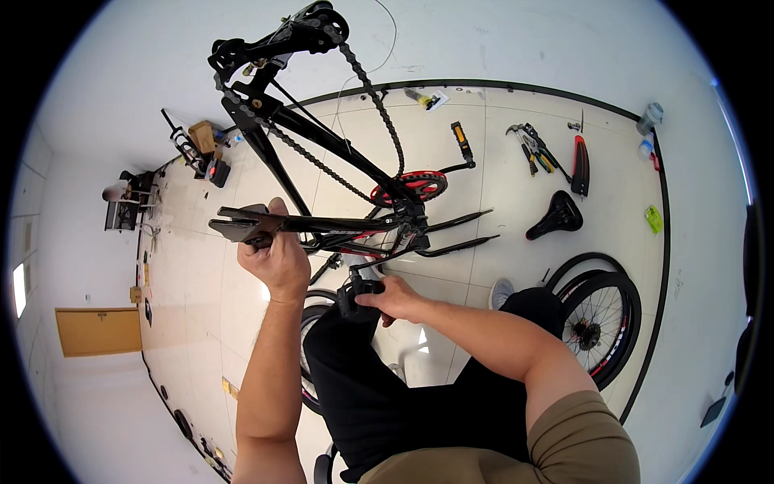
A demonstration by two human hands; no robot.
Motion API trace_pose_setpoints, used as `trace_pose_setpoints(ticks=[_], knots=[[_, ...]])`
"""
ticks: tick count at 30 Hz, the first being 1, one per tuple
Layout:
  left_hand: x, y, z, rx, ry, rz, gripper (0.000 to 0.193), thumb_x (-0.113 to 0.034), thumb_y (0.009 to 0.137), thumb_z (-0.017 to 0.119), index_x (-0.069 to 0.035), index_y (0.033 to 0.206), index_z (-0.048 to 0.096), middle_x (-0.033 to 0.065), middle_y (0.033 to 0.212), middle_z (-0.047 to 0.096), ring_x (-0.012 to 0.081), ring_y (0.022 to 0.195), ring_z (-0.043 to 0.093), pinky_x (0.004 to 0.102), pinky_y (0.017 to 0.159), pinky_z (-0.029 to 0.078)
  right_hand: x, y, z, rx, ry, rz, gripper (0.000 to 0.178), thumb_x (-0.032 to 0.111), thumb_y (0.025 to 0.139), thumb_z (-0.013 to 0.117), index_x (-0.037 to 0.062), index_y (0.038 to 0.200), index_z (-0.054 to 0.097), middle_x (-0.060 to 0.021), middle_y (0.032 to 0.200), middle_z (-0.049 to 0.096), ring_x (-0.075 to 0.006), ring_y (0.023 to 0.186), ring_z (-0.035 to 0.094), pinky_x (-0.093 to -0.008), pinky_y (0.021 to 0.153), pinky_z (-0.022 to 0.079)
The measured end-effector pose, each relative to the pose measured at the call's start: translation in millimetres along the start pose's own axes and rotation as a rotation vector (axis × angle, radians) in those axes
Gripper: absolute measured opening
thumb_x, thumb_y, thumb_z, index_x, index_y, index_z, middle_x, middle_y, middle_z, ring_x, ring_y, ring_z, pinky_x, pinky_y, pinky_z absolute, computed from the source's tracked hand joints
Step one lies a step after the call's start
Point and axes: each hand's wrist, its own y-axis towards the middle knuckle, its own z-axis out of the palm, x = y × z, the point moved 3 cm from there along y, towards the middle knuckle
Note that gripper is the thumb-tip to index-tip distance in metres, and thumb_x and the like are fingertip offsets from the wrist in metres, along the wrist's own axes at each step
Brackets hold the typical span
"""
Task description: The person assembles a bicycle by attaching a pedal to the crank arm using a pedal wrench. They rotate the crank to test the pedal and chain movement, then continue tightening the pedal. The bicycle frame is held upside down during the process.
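Note:
A black bicycle frame [343, 224] stands tilted in front of me, with its chain [379, 105] hanging slack and a red-rimmed chainring [431, 187] at the crank. My left hand [278, 262] is wrapped around the left end of the frame, beside a dark wedge-shaped part [238, 224]; what its fingers cover is hidden. Just above my left knee, my right hand [395, 298] grips a black pedal [348, 300] on the near crank arm. On the far crank arm sits another pedal [461, 142], with orange reflectors.
To the right on the tiled floor lie a black saddle [558, 216], a red-and-black mudguard [580, 165], and pliers and a hammer [532, 149]. Spoked wheels [601, 327] lean beside my right leg. Farther left are a cardboard box [203, 137] and a wooden door [98, 331].

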Motion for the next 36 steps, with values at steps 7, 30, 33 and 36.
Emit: trace_pose_setpoints(ticks=[7, 30, 33, 36], knots=[[-2.0, 0.3, 5.3, -0.005, 0.039, 0.055, 0.019, -0.007, 0.096, 0.061, 0.002, 0.079, 0.062, -0.0020, 0.057, 0.048, 0.0039, 0.047, 0.039, 0.0211, 0.042, 0.028, -3.4, 0.2, -3.7, -0.156, -0.117, 0.017, 0.040, 0.028, 0.082, 0.076, -0.0067, 0.092, 0.059, -0.0111, 0.071, 0.062, -0.0179, 0.048, 0.061, -0.0310, 0.044, 0.052], [-2.6, 1.2, 4.0, 0.061, 0.040, 0.007, 0.014, 0.010, 0.089, 0.056, 0.001, 0.079, 0.056, 0.0009, 0.069, 0.055, 0.0044, 0.057, 0.047, 0.0192, 0.050, 0.037, -29.2, -24.7, 24.5, -0.215, -1.237, -0.520, 0.053, 0.012, 0.079, 0.059, 0.0027, 0.131, 0.050, -0.0268, 0.135, 0.042, -0.0446, 0.121, 0.045, -0.0541, 0.095, 0.039], [-1.6, 0.1, 1.8, 0.024, 0.059, 0.010, 0.014, 0.011, 0.088, 0.056, 0.001, 0.079, 0.056, 0.0009, 0.068, 0.055, 0.0047, 0.056, 0.047, 0.0194, 0.050, 0.038, -23.2, -21.4, 21.9, -0.092, -1.233, -0.366, 0.054, 0.010, 0.079, 0.057, 0.0054, 0.133, 0.050, -0.0267, 0.134, 0.044, -0.0433, 0.117, 0.048, -0.0542, 0.092, 0.041], [-0.6, 0.6, 1.3, 0.014, 0.049, 0.027, 0.014, 0.011, 0.088, 0.056, 0.001, 0.079, 0.056, 0.0011, 0.067, 0.055, 0.0047, 0.056, 0.047, 0.0194, 0.050, 0.038, -23.4, -10.1, 20.7, 0.012, -1.225, -0.247, 0.057, 0.009, 0.080, 0.055, 0.0088, 0.136, 0.048, -0.0247, 0.133, 0.047, -0.0418, 0.114, 0.052, -0.0529, 0.089, 0.043]])
